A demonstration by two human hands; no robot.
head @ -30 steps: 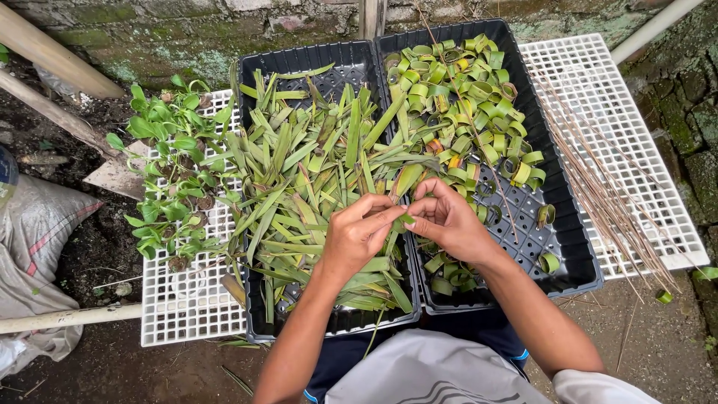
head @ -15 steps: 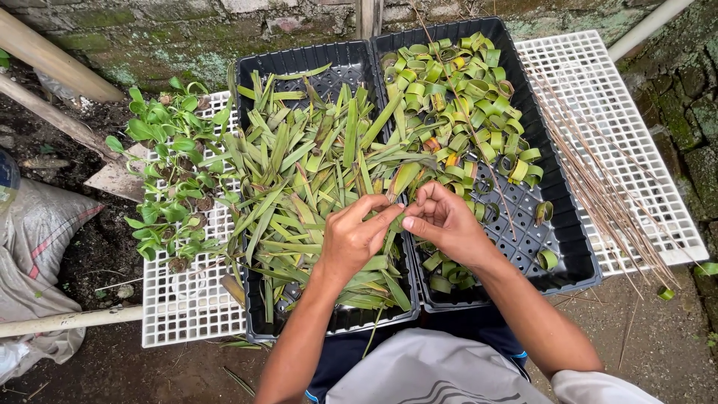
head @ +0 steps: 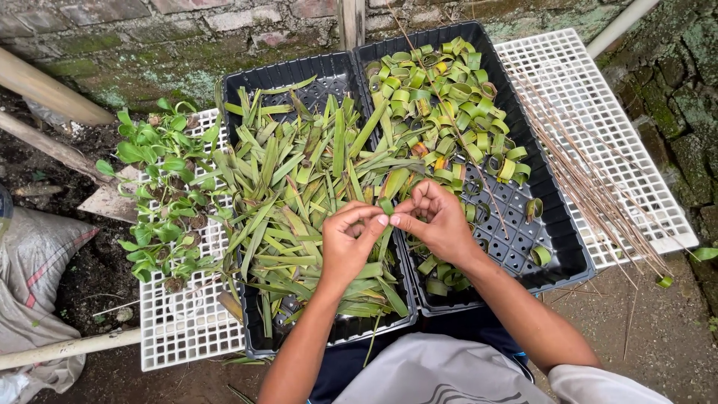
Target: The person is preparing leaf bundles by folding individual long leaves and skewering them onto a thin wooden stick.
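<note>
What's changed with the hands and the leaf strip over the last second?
Little. The left hand and right hand stayed together over the seam between the two black trays, fingertips now pinching the green leaf strip between them; the fingers shifted only slightly. Nothing was picked up or let go. The loose leaves, rolled leaf rings, seedlings and thin sticks lie as before.

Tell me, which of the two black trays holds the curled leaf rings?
The right black tray beside the thin sticks. Its leaf rings are rolled into loops, while the left black tray holds flat, straight leaf strips.
</note>
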